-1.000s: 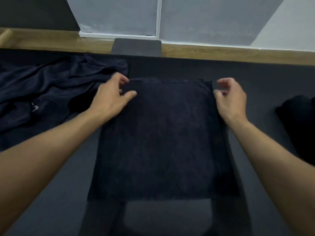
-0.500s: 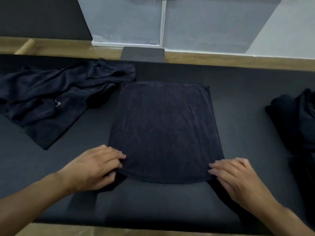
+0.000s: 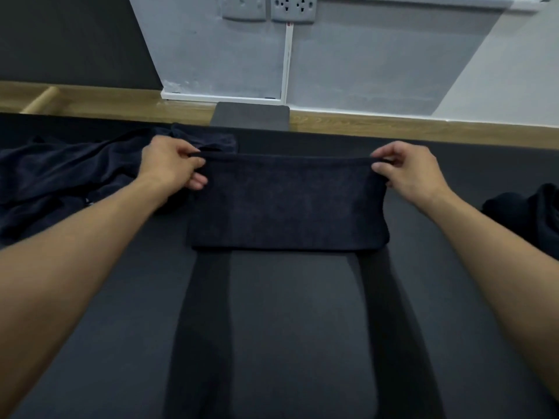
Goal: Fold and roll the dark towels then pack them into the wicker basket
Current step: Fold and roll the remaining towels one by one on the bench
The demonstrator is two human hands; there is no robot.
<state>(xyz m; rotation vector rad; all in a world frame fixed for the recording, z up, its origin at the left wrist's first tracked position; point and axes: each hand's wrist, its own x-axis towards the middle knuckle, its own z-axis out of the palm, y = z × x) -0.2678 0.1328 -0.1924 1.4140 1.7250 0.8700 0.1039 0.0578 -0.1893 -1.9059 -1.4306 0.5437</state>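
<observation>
My left hand (image 3: 169, 164) and right hand (image 3: 408, 170) each pinch a far corner of the folded towel (image 3: 287, 207) lying mid-table (image 3: 287, 313), edge pulled taut, I judge, to square the layers; loose towels (image 3: 60, 176) lie left, basket unseen.

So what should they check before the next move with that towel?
1. Both hands pinch the far corners: ok. The left hand and right hand each hold a corner of the towel.
2. Far edge straight between the hands: ok.
3. Near fold flat and even on the mat: ok.
4. Towel free of the pile at left: cannot tell, since the left hand covers where they meet.
5. Bare mat on the near side for rolling: ok.
6. Basket within reach: cannot tell, as it is not in view.
</observation>
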